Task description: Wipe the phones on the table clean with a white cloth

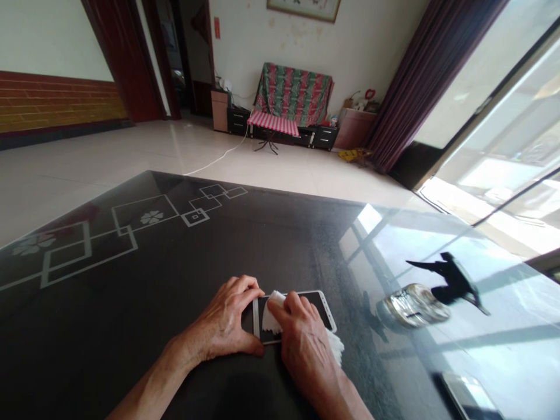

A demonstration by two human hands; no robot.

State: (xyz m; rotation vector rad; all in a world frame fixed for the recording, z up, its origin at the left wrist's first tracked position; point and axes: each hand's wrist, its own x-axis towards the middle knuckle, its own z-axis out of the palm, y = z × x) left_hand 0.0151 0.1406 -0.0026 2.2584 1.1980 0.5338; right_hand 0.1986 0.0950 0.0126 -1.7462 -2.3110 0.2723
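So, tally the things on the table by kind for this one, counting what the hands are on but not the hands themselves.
Phones: 2
Spray bottle: 1
White wipe, showing either side of the right hand: 1
Total: 4

And here's the left grip [228, 321], bare, veins raised, bare left forearm [155, 373] at seven o'clock; bare right grip [305, 335], right forearm [343, 396] unsleeved at five!

Phone [324, 308]: screen partly hidden by right hand [304, 332] and white tissue [272, 315]. Second phone [470, 394]: cut off by lower edge. Framed wall picture [304, 8]: top cut off.
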